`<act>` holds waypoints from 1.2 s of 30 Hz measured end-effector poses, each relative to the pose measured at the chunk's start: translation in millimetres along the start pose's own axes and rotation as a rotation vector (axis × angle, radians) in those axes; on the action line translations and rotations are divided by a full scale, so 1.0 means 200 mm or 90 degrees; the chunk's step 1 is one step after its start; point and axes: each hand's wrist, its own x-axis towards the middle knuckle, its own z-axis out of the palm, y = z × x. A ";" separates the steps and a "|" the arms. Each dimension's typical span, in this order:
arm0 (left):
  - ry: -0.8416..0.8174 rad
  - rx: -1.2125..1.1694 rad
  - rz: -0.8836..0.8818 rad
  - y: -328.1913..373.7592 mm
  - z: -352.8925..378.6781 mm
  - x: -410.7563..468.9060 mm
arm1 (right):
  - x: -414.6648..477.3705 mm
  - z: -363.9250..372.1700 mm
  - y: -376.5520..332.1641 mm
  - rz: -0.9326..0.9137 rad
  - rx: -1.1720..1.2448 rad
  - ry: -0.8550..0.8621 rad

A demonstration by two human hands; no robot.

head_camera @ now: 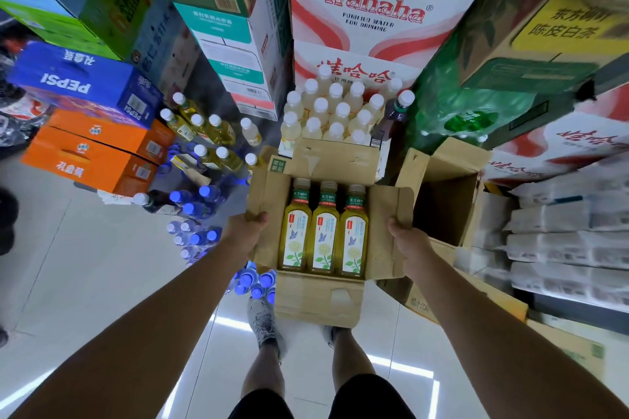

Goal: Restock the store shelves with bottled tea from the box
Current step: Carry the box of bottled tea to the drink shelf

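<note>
Left hand [246, 230] and right hand [406, 236] gripping side flaps of open brown cardboard box [320, 296], keeping three yellow-green tea bottles [323, 231] level for carrying.

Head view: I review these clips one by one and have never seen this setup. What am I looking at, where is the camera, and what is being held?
There is no machine here. One wide camera sits on a person's head and looks down, so you see their own arms, legs and shoes. The left hand and the right hand each grip a side flap of an open cardboard box, held over the tiled floor. Inside lie three tea bottles of yellow-green liquid, side by side. On the floor ahead stand loose white-capped bottles and blue-capped bottles. Stacked cartons rise all around, among them a Wahaha carton and a blue Pepsi carton. Another open box stands to the right.
</note>
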 end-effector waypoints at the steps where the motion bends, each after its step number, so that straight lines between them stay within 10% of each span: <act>1: 0.014 0.001 -0.003 0.00 -0.01 -0.04 | -0.02 0.01 0.00 -0.010 -0.013 0.004; 15: 0.162 -0.189 -0.081 -0.26 -0.62 -0.99 | -0.68 0.28 -0.06 -0.160 -0.307 -0.106; 36: 0.323 -0.519 -0.162 -1.81 -2.36 -1.44 | -2.20 2.00 0.84 -0.333 -0.572 -0.232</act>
